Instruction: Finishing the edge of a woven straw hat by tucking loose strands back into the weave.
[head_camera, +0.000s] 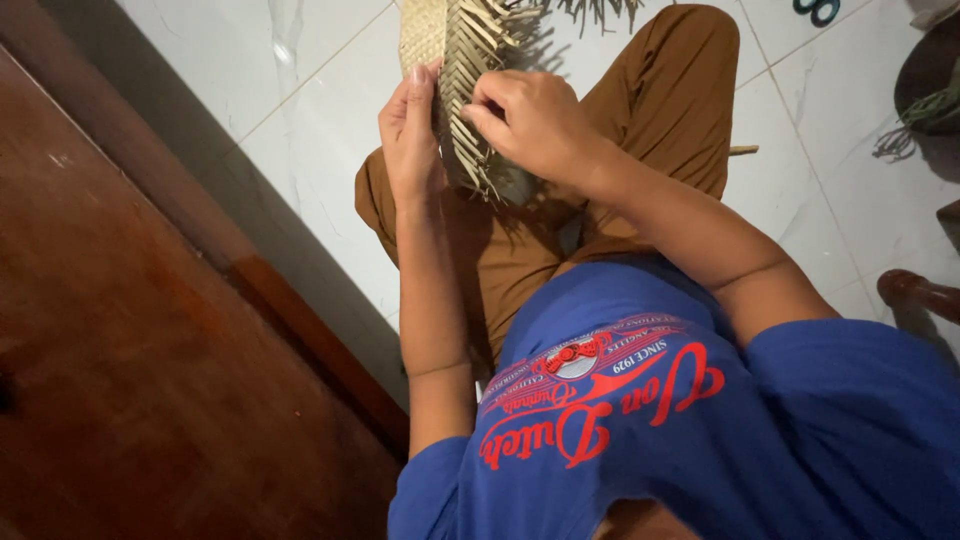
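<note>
Our left hand lies flat against the near side of the woven palm-leaf mat, fingers straight and pressed to its left edge, steadying rather than gripping it. Our right hand is curled, its thumb and forefinger pinched on one of the loose leaf strips that fan out from the mat's unfinished edge. The mat stands upright over our knees, its tightly plaited part at the top left and the free strips trailing down and to the right of it. Below the mat are our brown trousers, legs folded, and the blue shirt. Under the mat spreads the white tiled floor. Left of the mat, across the tiles, runs a dark red wooden board. Far right of the mat lies a dark bundle with greenish cord.
</note>
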